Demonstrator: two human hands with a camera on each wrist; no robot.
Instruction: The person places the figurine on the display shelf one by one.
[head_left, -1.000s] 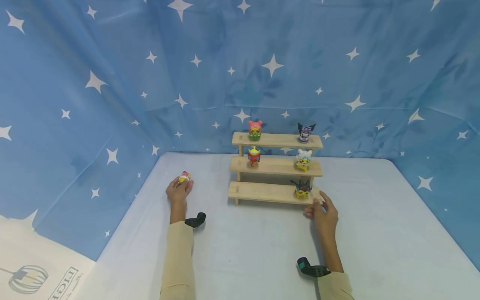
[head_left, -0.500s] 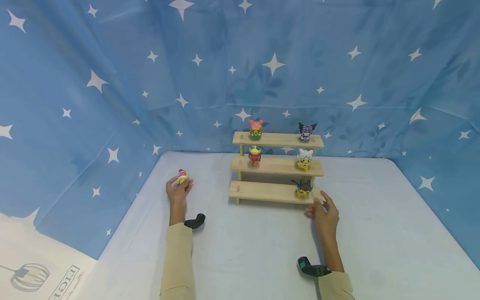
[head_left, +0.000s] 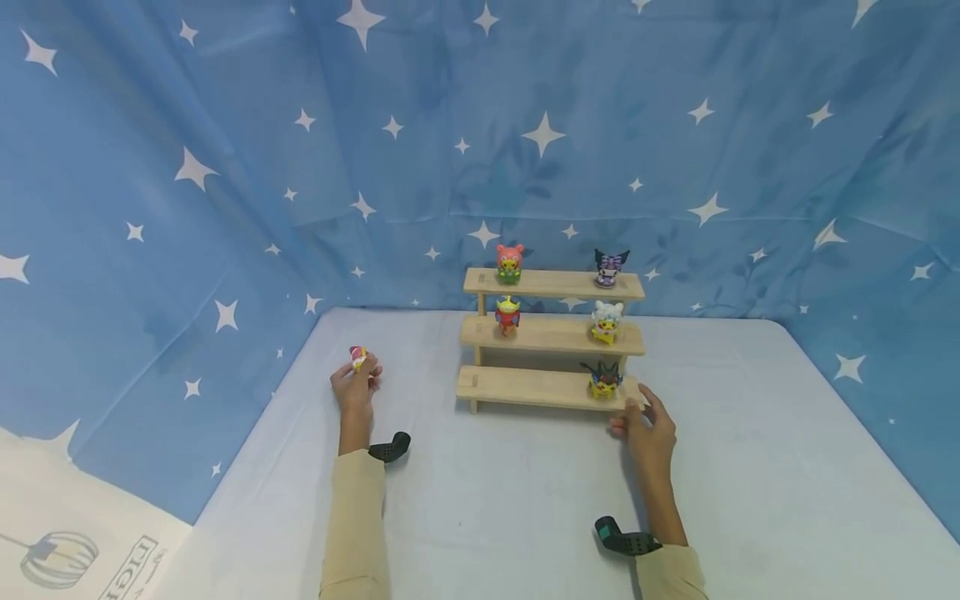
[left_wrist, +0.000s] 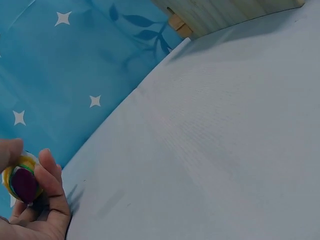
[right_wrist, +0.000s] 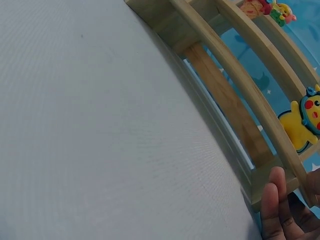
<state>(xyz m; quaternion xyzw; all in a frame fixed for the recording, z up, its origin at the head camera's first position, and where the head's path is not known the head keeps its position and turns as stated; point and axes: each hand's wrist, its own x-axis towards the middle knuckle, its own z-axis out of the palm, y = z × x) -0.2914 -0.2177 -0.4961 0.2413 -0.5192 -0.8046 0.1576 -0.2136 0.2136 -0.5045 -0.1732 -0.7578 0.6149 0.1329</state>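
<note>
At the left of the table in the head view, my left hand (head_left: 354,390) holds a small toy figurine (head_left: 357,357) with a red-and-white top between thumb and fingers. The left wrist view shows the figurine's round purple underside (left_wrist: 24,184) with a yellow rim. My right hand (head_left: 651,427) grips the right end of the lowest board of a three-step wooden display shelf (head_left: 525,386). In the right wrist view, fingers (right_wrist: 270,205) reach under that board's end. Close by on this step stands a yellow figurine with dark pointed ears (head_left: 604,381).
On the top step are a pink-hooded figurine (head_left: 509,264) and a purple-black one (head_left: 610,269). The middle step bears a red-clad figurine (head_left: 507,316) and a white-hooded yellow one (head_left: 606,322). A blue star-patterned cloth (head_left: 420,175) hangs behind the white table (head_left: 495,500).
My left fingers have turned the figurine: its red top stood up half a second ago and now tips leftward. The right hand stays at the shelf's end.
</note>
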